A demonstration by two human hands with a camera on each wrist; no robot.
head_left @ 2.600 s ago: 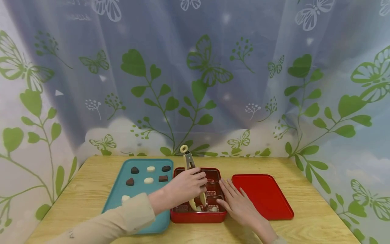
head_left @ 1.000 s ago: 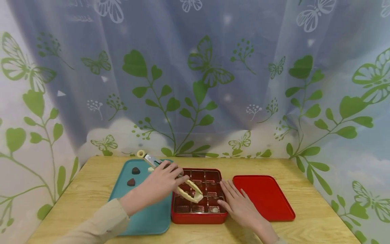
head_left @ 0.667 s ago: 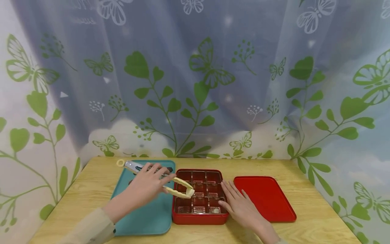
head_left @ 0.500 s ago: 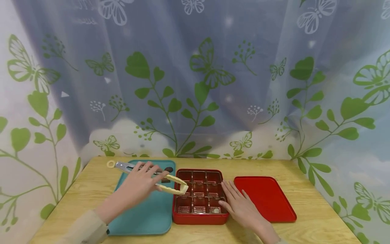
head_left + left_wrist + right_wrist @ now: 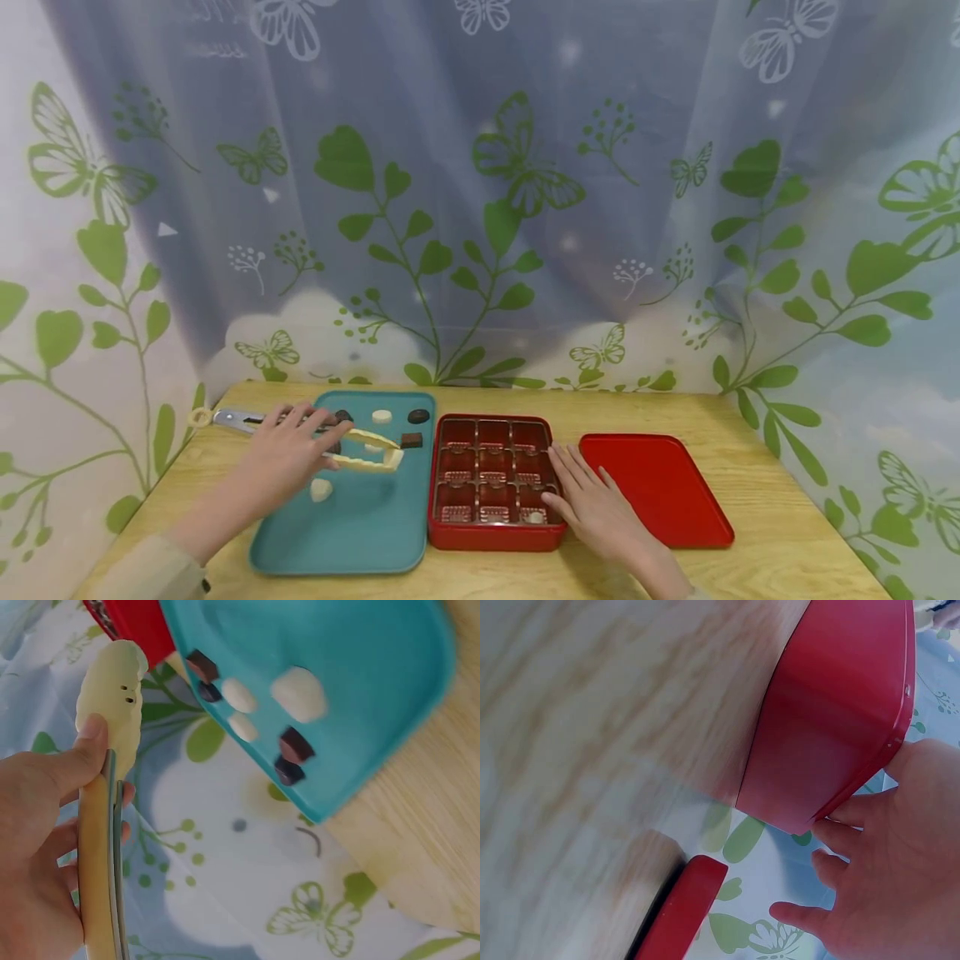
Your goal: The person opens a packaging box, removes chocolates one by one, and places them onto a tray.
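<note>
My left hand grips a pair of tongs with pale yellow scalloped heads, above the blue tray. A pale block shows at the tong tips in the head view; I cannot tell whether it is a held piece or the head itself. Several white and dark chocolates lie on the tray, among them a brown square chocolate and a large white chocolate. My right hand rests with extended fingers against the right side of the red box. A white chocolate sits in its front right compartment.
A red lid lies right of the box on the wooden table. Clear dividers split the box into several compartments. A patterned curtain hangs behind the table.
The tongs in my left hand have come out of the box's front part and moved left, over the tray, swinging from upright to nearly flat. My right hand has stayed at the box.
</note>
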